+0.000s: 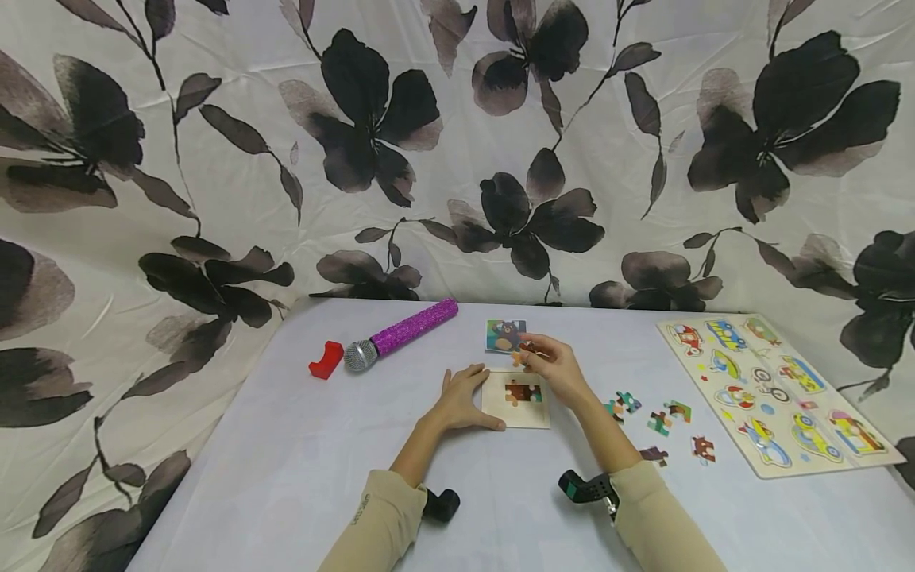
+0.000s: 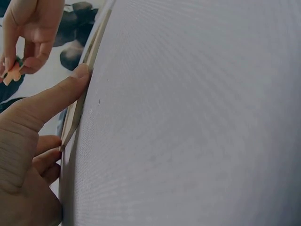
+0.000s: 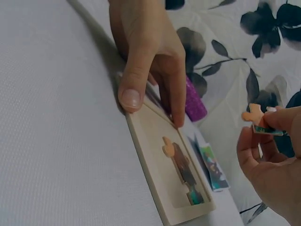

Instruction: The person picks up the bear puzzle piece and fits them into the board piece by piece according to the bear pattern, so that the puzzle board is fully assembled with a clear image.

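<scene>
A square wooden puzzle tray (image 1: pixel 495 415) lies on the table with a few joined brown, orange and green pieces (image 1: pixel 523 394) in its recess. My left hand (image 1: pixel 457 401) holds the tray at its left side, thumb on the near edge and fingers at the far left corner. Its thumb and index finger also show on the tray rim (image 3: pixel 148 157) in the right wrist view. My right hand (image 1: pixel 561 369) pinches an orange and green jigsaw piece (image 3: pixel 256 115), raised above the tray's far right corner. A small bear picture card (image 1: pixel 503 336) lies just behind the tray.
Several loose jigsaw pieces (image 1: pixel 659 423) lie right of the tray. A large board with vehicle pictures (image 1: pixel 779 397) is at the far right. At the left are a purple glitter microphone (image 1: pixel 415 327) and a red curved block (image 1: pixel 326 360). Floral cloth (image 1: pixel 529 159) hangs behind the table.
</scene>
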A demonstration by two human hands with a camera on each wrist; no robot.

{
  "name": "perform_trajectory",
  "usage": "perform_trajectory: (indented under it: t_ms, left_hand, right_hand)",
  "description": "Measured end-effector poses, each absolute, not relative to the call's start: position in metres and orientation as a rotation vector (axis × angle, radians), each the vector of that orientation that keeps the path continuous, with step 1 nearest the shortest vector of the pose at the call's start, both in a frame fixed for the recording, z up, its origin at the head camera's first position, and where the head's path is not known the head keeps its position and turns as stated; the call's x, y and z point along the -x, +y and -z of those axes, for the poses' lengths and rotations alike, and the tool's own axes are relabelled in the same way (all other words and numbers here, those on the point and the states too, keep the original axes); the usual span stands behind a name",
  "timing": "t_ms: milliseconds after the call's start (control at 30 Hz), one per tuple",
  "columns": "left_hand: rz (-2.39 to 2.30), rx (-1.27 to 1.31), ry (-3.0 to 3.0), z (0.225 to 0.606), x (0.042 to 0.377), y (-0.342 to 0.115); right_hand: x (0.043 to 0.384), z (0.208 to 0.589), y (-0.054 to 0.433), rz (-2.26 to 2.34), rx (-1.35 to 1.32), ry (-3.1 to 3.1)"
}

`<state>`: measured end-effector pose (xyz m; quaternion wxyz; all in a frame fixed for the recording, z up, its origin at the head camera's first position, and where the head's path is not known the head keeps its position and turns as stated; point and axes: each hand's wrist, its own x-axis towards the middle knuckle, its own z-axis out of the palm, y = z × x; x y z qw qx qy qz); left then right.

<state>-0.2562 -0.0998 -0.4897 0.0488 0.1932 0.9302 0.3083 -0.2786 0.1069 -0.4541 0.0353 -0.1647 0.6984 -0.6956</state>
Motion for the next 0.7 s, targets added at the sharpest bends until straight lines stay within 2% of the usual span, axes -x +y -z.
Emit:
perform_trajectory:
  t_ms: [300,700]
  left_hand:
    - [-0.927,-0.580,2.837,0.4896,0.2562,-0.0991]
    - [-0.940,-0.575,2.830,0.4894,0.2565,-0.0992]
  right_hand:
    - [0.2783,0.4508,0.1054,2.078,0.564,2.120]
    - [0.2771,0.4511,0.1059,2.191,0.390,2.152]
